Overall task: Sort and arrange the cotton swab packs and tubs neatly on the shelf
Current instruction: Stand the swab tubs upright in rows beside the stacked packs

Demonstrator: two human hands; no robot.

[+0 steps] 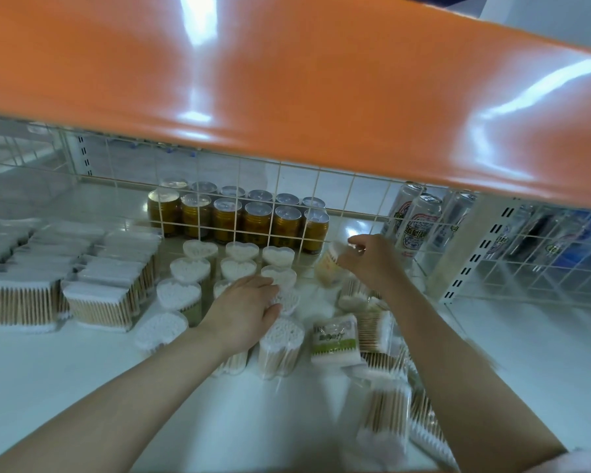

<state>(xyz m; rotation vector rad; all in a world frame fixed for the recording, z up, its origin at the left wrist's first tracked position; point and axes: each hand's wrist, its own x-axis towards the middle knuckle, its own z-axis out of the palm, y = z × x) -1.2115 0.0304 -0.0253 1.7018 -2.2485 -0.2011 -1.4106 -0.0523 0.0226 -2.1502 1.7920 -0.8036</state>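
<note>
although the far-left side of the shelf (93,363) already carries tidy rows of rectangular swab packs (93,303) and the heart-shaped tubs (188,271) stand in columns just left of and beyond the left hand (244,310), the job looks roughly half done. the left hand's fingers (268,285) lie curved over a heart-shaped tub (287,300) in the right column, seemingly seating it. the right hand (369,259) pinches a tilted round tub (328,264) with curled fingers, beside the wire grid. nearer than those fingers, a green-labelled pack (335,339) and loose swab packs (386,414) lie jumbled, unsorted. motion blur smears that heap, so its count is unclear; the orange shelf above (287,80) hides everything higher up.
</note>
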